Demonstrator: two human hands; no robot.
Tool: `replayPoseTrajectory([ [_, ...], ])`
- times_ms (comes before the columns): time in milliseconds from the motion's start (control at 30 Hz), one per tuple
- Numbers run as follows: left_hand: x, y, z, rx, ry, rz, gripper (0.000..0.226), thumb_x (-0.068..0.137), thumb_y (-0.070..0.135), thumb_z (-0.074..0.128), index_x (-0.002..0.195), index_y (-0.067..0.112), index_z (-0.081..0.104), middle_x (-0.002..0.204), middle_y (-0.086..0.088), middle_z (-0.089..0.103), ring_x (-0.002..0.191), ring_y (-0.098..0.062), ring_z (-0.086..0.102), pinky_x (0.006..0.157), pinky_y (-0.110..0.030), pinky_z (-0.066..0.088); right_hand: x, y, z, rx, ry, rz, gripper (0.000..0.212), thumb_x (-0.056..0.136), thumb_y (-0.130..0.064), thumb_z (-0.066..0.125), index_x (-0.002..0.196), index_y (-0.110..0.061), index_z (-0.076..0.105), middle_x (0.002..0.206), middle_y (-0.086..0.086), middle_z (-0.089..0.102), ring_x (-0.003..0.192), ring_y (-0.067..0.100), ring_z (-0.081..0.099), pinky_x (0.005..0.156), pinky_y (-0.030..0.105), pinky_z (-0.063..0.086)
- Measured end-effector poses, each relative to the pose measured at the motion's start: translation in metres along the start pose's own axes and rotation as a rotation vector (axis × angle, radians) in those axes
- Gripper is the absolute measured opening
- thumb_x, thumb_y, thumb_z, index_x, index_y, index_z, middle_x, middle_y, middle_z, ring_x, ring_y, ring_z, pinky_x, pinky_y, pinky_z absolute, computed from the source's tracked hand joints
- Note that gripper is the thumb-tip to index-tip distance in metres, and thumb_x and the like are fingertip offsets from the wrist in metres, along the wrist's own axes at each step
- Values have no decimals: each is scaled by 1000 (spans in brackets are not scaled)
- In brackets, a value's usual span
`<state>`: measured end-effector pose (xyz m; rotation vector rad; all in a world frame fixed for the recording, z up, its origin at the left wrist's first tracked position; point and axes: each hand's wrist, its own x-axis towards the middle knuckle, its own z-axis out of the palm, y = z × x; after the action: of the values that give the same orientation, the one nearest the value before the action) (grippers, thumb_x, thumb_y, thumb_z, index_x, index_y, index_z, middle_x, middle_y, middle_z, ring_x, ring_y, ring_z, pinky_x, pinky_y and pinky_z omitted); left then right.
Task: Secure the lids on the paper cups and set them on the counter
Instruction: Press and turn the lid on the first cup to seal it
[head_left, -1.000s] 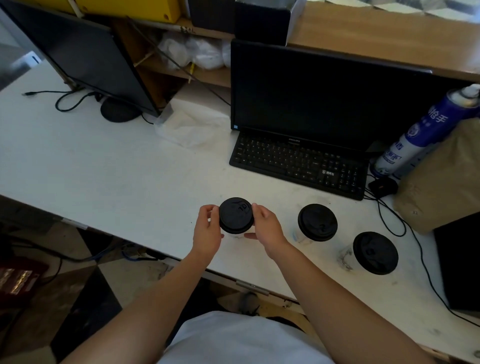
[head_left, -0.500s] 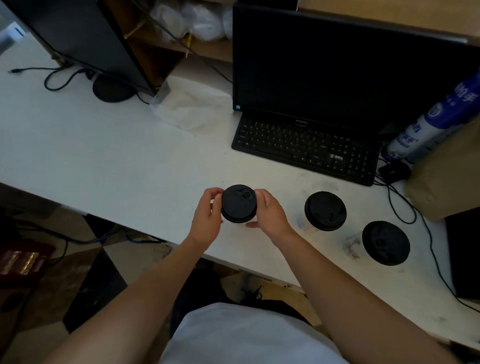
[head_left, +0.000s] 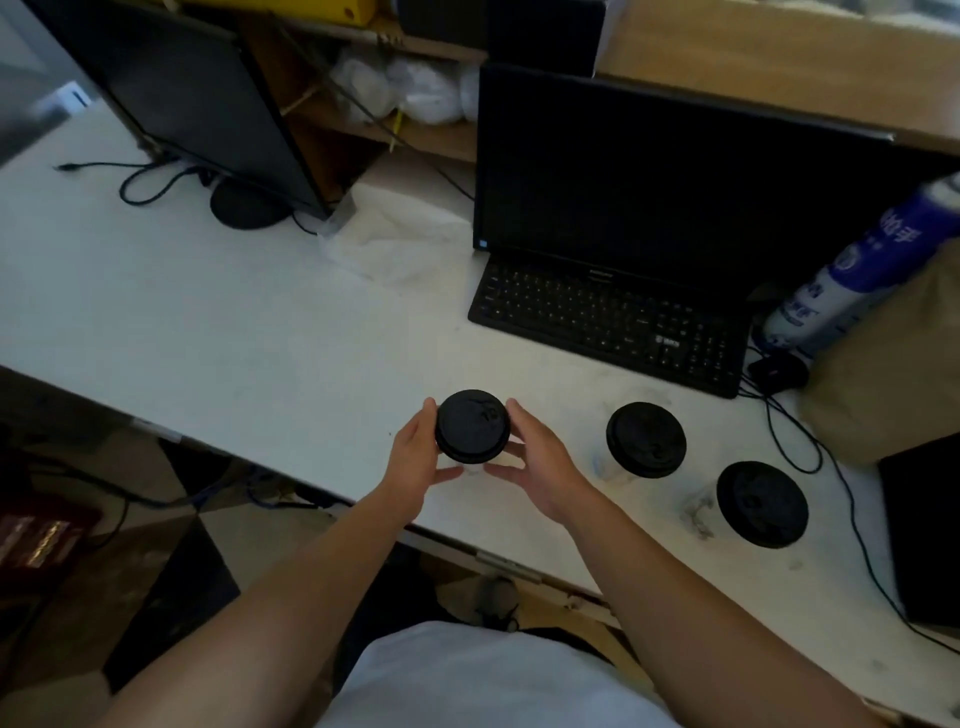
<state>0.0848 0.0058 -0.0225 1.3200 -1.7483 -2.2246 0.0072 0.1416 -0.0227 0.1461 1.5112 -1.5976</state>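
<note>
We see 3 paper cups with black lids on the white counter (head_left: 218, 332), all in the lower middle and lower right of the frame. The left hand (head_left: 415, 457) and the right hand (head_left: 540, 467) cup the nearest cup (head_left: 475, 467) from either side, fingers curved around its wall. Its black lid (head_left: 471, 425) sits on top and hides nearly all of the cup; only a pale sliver shows between the thumbs. We cannot tell whether the lid is pressed fully down, nor whether the cup's base touches the counter.

To the right stands the second cup (head_left: 645, 439), and further down to the right the third cup (head_left: 761, 503); their lids cover them too, leaving faint pale walls that are hard to make out in the dim light.

Above them lies a keyboard (head_left: 608, 322) under a dark monitor (head_left: 649, 182). A blue and white spray can (head_left: 852, 275) is cut off at the right edge, beside a brown bag (head_left: 893, 374) also cut off. A second screen (head_left: 197, 98) leans at the upper left, its top out of frame.
</note>
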Motion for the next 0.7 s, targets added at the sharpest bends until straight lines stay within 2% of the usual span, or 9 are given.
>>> replayPoseTrajectory([
  [100, -1, -1, -2, -126, 39, -130, 54, 98, 65, 32, 118, 26, 64, 122, -5, 65, 116, -26, 59, 85, -44, 57, -12, -6, 2, -240, -82, -64, 54, 90, -50, 69, 137, -28, 54, 142, -7, 54, 123, 14, 57, 92, 37, 57],
  [200, 4, -2, -9, -278, -36, -272, 59, 97, 67, 31, 122, 24, 64, 123, -7, 65, 106, -32, 62, 80, -43, 56, -19, -14, 4, -607, -84, -218, 80, 75, -34, 87, 143, -32, 46, 135, -13, 53, 118, 12, 56, 82, 21, 50],
  [300, 6, -4, -11, -372, -135, -382, 66, 97, 67, 30, 130, 19, 60, 120, -9, 67, 93, -32, 63, 74, -40, 55, -16, -17, 8, -718, -31, -262, 87, 71, -25, 89, 145, -26, 42, 128, -7, 57, 116, 15, 58, 85, 23, 49],
  [400, 8, -5, -3, -278, -85, -308, 67, 97, 68, 22, 122, 19, 60, 118, -10, 66, 97, -33, 65, 82, -44, 56, -11, -23, 10, -782, 15, -257, 83, 72, -23, 87, 143, -22, 43, 125, -2, 60, 111, 16, 60, 85, 25, 48],
  [467, 11, -11, -4, -26, 59, -92, 64, 97, 67, 17, 113, 22, 59, 117, -8, 66, 104, -32, 64, 92, -47, 53, -9, -30, 9, -822, 22, -264, 81, 72, -19, 86, 141, -23, 44, 122, -4, 59, 107, 15, 59, 79, 23, 49],
  [500, 12, -15, -9, 208, 142, 52, 66, 95, 70, 14, 111, 23, 58, 118, -8, 65, 108, -33, 62, 95, -47, 50, -9, -35, 9, -843, 23, -270, 80, 72, -18, 85, 140, -24, 44, 121, -4, 58, 105, 15, 59, 75, 22, 50],
  [567, 20, -31, -24, 714, 224, 210, 77, 88, 79, 15, 128, 25, 53, 138, -12, 55, 129, -37, 47, 105, -49, 38, -8, -46, 9, -920, 20, -288, 81, 72, -16, 84, 141, -24, 43, 121, -4, 56, 105, 15, 58, 77, 23, 50],
  [633, 29, -48, -34, 1040, 212, 108, 83, 84, 82, 30, 152, 34, 26, 164, -12, 18, 149, -41, 11, 117, -57, 17, -5, -56, 9, -1042, 7, -318, 83, 71, -16, 84, 143, -22, 42, 124, -3, 53, 110, 16, 55, 85, 27, 49],
  [700, 34, -62, -37, 1202, 110, -1, 106, 73, 90, 38, 156, 39, -4, 165, -10, -17, 149, -44, -18, 117, -63, -1, -1, -66, 8, -1160, 1, -342, 83, 69, -18, 82, 142, -24, 43, 130, -1, 52, 116, 21, 54, 93, 34, 51],
])
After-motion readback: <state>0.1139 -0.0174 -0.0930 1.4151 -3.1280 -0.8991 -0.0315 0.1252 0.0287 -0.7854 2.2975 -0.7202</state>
